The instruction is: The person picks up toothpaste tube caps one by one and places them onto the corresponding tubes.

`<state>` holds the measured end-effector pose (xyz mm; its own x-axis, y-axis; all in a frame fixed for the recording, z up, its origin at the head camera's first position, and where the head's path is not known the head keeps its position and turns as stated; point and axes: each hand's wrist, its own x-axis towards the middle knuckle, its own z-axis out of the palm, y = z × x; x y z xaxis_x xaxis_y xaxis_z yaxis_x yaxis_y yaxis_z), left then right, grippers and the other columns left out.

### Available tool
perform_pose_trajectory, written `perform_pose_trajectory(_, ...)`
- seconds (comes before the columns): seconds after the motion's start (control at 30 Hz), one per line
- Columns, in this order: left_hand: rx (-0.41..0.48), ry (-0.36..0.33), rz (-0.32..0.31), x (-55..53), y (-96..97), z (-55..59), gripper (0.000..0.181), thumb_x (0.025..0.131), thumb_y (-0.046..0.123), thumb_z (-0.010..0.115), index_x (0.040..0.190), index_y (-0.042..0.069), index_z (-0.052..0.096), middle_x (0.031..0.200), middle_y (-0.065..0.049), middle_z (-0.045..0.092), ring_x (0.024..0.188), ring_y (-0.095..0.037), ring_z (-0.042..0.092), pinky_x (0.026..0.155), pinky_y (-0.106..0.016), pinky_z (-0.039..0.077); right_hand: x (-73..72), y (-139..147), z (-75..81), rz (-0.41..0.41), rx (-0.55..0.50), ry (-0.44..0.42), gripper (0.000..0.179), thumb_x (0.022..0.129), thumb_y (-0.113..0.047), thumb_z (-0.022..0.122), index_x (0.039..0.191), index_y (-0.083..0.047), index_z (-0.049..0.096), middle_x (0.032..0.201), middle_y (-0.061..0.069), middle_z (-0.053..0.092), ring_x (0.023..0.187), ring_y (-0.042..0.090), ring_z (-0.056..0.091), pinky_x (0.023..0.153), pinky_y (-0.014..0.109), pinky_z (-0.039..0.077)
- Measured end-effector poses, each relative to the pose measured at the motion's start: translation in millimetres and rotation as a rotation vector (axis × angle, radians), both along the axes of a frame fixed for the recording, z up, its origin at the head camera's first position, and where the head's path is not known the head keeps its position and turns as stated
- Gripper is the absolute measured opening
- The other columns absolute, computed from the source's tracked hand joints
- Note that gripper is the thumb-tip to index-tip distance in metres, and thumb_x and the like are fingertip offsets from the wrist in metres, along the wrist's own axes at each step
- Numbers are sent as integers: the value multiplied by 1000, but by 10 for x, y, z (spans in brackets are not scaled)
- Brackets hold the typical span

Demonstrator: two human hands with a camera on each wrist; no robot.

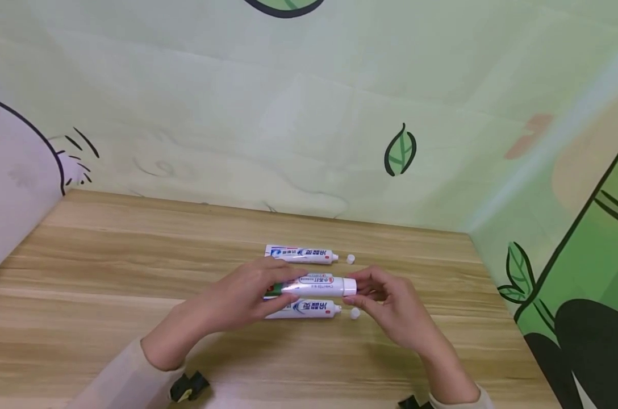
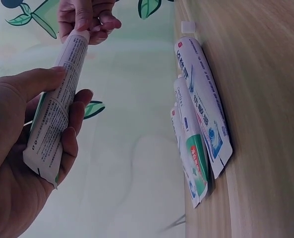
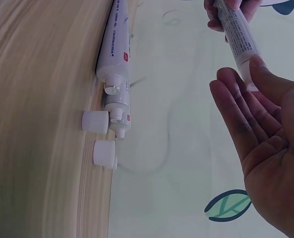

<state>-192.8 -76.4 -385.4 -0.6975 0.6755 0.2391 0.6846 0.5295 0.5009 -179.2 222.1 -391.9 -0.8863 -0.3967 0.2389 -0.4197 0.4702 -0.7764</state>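
Observation:
My left hand (image 1: 239,292) grips a white toothpaste tube (image 1: 319,287) with a green end, thumb on one side and fingers on the other. The tube is held above the table, lying crosswise in the head view. At its right end, the thumb and fingers of my right hand (image 1: 398,309) pinch the white cap (image 1: 349,287), which sits on the tube. Below lie a near toothpaste tube (image 1: 316,309) and a far toothpaste tube (image 1: 314,256), both uncapped. Between them rests a green-ended toothpaste tube (image 2: 198,166), mostly hidden in the head view by the held one.
On the wooden table (image 1: 109,255), a loose white cap (image 1: 355,313) lies off the near tube's nozzle and another loose cap (image 1: 351,259) off the far one's. Behind the table rises a pale green wall covering (image 1: 237,113) printed with leaves.

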Motion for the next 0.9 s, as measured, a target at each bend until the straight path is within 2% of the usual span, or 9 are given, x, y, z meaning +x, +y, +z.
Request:
perform_pose_trajectory(0.17, -6, 0, 0, 6, -7, -4, 44, 104, 27, 64, 144, 11, 61, 133, -7, 70, 116, -20, 64, 101, -46, 55, 4, 7, -12, 11, 6, 3, 20, 92, -13, 78, 112, -11, 73, 96, 4, 78, 80, 12, 73, 72, 29, 61)
perform_pose_trajectory(0.5, 1, 27, -16, 3, -15, -8, 43, 103, 26, 65, 143, 10, 62, 130, -6, 71, 113, -19, 65, 99, -44, 56, 6, 8, -16, 37, 11, -31, 14, 97, -15, 72, 110, -9, 72, 96, 6, 78, 79, 7, 73, 70, 29, 61)
perform_pose_trajectory(0.73, 6, 45, -23, 11, -16, -7, 42, 102, 24, 66, 142, 8, 63, 128, -6, 72, 114, -20, 65, 99, -45, 55, 4, 12, -18, 68, -3, -47, 12, 99, -14, 68, 109, -8, 72, 95, 6, 78, 80, 14, 75, 73, 32, 63)
perform_pose_trajectory(0.9, 8, 62, -30, 12, -14, -2, 42, 101, 23, 67, 141, 7, 64, 126, -6, 72, 113, -19, 65, 98, -44, 56, 1, 13, -24, 88, -8, -73, 12, 102, -13, 64, 104, -5, 72, 93, 11, 77, 80, 15, 75, 74, 37, 63)
